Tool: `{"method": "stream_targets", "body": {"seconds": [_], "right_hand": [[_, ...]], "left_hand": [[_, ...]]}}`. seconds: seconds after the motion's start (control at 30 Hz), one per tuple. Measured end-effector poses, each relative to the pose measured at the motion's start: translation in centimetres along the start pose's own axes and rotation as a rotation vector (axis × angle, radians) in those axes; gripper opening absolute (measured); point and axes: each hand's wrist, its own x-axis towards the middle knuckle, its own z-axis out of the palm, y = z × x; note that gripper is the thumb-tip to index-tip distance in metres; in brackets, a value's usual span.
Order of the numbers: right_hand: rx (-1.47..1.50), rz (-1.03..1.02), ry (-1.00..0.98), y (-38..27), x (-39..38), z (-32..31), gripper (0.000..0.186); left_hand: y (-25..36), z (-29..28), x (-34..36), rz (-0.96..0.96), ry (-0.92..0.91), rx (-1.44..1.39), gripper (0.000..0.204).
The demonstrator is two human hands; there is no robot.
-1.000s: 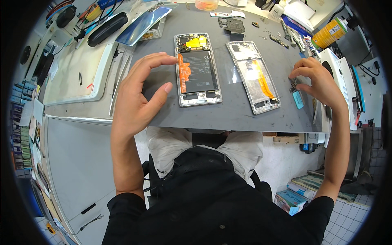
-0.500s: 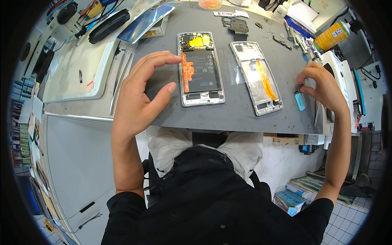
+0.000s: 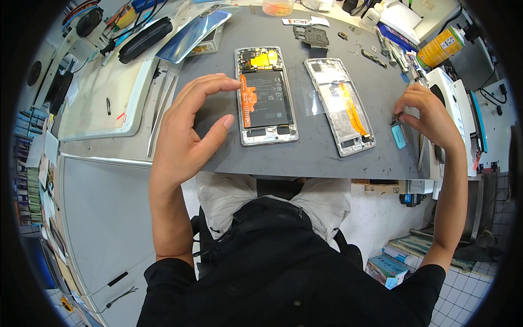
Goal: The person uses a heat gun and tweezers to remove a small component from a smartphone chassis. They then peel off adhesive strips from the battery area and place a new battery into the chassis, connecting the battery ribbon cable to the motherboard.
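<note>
An opened phone lies on the grey mat, showing its black battery, an orange pull tab and yellow film at the top. My left hand hovers at its left edge, thumb and fingers spread, holding nothing. To the right is a second phone frame without a battery, an orange flex cable running down it. My right hand is at the mat's right side, thumb and forefinger closed on something small and dark. Just below those fingertips sits a small light-blue rectangular piece; whether it is joined to what I pinch is unclear.
Dark phone covers and small loose parts lie toward the back. Along the right edge are pen-like tools and a yellow can. A shiny blue back panel leans on a box at the back left, near a white-rimmed tray.
Both phones and the mat sit slightly lower in the picture, as if my head shifted a little. My hands keep nearly the same pose.
</note>
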Motion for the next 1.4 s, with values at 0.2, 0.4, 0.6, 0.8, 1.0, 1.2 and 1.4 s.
{"method": "stream_targets", "body": {"seconds": [0.2,0.4,0.6,0.8,1.0,1.2,1.4], "right_hand": [[0.021,0.045,0.002,-0.3,0.2,0.1,0.021],[0.033,0.036,0.069,-0.5,0.0,-0.2,0.026],[0.08,-0.133,0.329,-4.7,0.5,-0.7,0.039],[-0.173,-0.37,0.393,-10.5,2.7,0.2,0.059],[-0.366,-0.546,0.529,-10.8,6.3,1.9,0.044],[-0.293,-0.667,0.643,-11.5,8.6,2.7,0.012],[-0.241,-0.704,0.653,-12.2,9.2,3.0,0.009]], "left_hand": [[0.2,0.0,0.0,-0.014,-0.002,0.012,0.041],[0.3,0.0,0.2,0.029,-0.019,0.012,0.042],[0.4,0.0,0.2,0.031,-0.019,-0.001,0.042],[0.9,-0.1,0.0,0.007,-0.011,0.016,0.042],[1.6,-0.2,0.4,-0.068,-0.083,0.021,0.05],[2.9,3.0,-0.9,-0.049,0.084,0.326,0.083],[5.1,7.6,-1.0,-0.103,0.176,0.455,0.115]]}}
